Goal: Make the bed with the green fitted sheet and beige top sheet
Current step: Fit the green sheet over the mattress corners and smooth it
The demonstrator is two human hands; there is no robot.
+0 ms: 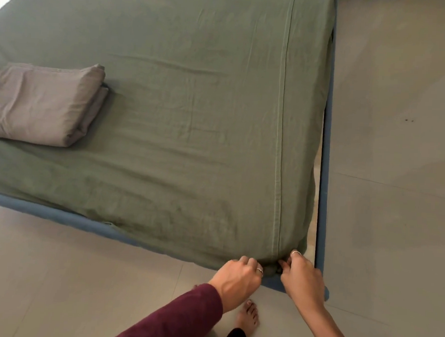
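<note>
The green fitted sheet (pixel 180 109) covers the mattress, with light wrinkles and a seam running down its right side. At the near right corner of the bed, my left hand (pixel 239 276) and my right hand (pixel 302 277) both grip the bunched green fabric at the corner's lower edge, fingers curled into it. The beige top sheet (pixel 43 104) lies folded in a thick stack on the left part of the bed, apart from both hands.
A blue bed frame (pixel 326 148) runs along the right side and the near edge below the mattress. Pale tiled floor (pixel 396 177) surrounds the bed. My bare foot (pixel 248 315) stands on the floor just below my hands.
</note>
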